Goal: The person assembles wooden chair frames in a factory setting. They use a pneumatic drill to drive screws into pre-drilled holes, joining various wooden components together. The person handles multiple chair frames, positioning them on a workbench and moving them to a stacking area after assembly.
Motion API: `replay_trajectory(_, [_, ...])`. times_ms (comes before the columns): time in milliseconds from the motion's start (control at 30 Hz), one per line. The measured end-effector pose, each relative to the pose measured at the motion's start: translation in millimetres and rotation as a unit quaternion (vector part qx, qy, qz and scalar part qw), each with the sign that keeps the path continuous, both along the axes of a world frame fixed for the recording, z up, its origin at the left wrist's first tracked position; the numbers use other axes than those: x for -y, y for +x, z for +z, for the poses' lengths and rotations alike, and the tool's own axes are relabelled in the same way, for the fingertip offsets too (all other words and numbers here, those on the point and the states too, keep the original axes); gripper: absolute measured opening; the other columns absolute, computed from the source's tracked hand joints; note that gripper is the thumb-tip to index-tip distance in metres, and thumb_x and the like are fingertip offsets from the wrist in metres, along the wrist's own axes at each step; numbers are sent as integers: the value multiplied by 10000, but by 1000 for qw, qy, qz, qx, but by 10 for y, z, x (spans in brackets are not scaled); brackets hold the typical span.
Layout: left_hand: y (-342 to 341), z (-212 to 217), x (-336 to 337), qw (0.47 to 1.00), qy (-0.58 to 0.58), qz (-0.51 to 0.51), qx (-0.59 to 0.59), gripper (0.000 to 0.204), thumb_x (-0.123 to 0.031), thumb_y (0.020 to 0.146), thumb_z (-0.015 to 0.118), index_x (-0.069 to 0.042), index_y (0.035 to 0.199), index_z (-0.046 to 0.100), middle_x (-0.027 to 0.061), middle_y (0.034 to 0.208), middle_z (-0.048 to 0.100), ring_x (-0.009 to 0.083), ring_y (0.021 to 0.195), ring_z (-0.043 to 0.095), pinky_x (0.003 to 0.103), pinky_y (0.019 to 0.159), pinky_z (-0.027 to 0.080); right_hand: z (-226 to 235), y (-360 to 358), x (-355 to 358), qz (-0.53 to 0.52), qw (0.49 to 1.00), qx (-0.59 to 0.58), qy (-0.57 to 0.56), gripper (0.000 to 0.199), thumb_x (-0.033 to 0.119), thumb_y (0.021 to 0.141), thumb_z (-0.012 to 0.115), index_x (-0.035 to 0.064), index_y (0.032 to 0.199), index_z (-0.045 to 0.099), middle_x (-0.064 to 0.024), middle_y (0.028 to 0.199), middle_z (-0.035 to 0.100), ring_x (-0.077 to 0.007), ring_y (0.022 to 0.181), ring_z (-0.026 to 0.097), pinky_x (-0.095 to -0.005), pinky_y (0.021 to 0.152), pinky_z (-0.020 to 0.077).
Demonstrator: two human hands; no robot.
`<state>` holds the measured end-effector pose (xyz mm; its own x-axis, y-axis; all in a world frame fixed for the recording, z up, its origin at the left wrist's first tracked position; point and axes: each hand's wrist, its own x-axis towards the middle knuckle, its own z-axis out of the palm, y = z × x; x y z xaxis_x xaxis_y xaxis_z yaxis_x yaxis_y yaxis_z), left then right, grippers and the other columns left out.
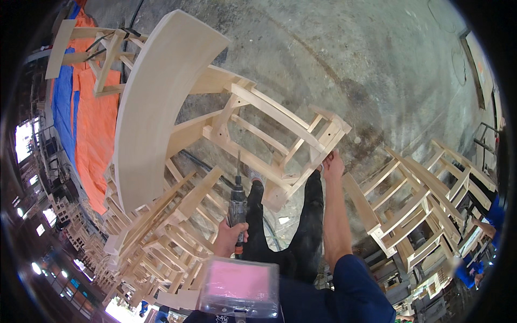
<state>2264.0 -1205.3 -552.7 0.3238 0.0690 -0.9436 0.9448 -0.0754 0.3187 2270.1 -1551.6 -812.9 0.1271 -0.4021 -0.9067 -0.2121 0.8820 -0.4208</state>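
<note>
My left hand (230, 237) is wrapped round the grip of a dark power drill (237, 207), whose long thin bit points away from me. A pale, unpainted wooden chair frame (277, 123) lies tilted in front of my legs. Its broad curved backrest panel (156, 102) reaches out to the left. At the frame's near right corner, my right hand (334, 164) has its fingers closed on the wood; the fingertips are partly hidden. The drill bit is apart from the rails, and screw holes show in the joints.
Stacked wooden chair frames (177, 242) crowd the near left, with more frames (414, 202) on the right. An orange sheet (94, 137) and a blue sheet (63, 116) lie at far left. Black hose (196, 161) runs across the concrete floor (344, 59). People in blue are at the right edge.
</note>
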Motion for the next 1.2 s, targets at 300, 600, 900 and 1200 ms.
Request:
replay_trajectory(300, [-381, -38, -161, 995, 51, -82, -40, 267, -95, 782, 727, -28, 982, 562, 32, 663, 582, 111, 508, 559, 282, 441, 461, 885, -1077, -359, 336, 938, -88, 0, 214, 233, 973, 607, 21, 970, 636, -62, 841, 678, -147, 707, 662, -269, 628, 562])
replay_trajectory(600, [-666, -144, -515, 991, 78, -56, -93, 292, -126, 765, 723, -28, 994, 572, 27, 669, 583, 99, 510, 556, 269, 439, 462, 1229, -1196, -1492, 592, 806, -5, -14, 207, 188, 957, 592, -3, 948, 671, -69, 748, 674, -135, 700, 653, -289, 642, 529])
replay_trajectory(900, [-840, -292, -807, 991, 86, 0, -105, 273, -111, 759, 726, -28, 959, 561, 23, 674, 580, 94, 506, 554, 259, 441, 473, 1016, 654, -810, 690, 563, 9, -455, 258, 245, 974, 553, 15, 956, 668, -189, 837, 685, -363, 757, 666, -387, 688, 520])
replay_trajectory(1200, [-931, -391, -786, 987, 102, -33, -119, 316, -148, 749, 744, -30, 981, 565, 31, 652, 573, 107, 496, 552, 276, 444, 463, 484, 712, -863, 841, 502, 29, -201, 492, 443, 977, 500, 6, 884, 707, -179, 769, 686, -300, 759, 683, -374, 699, 515])
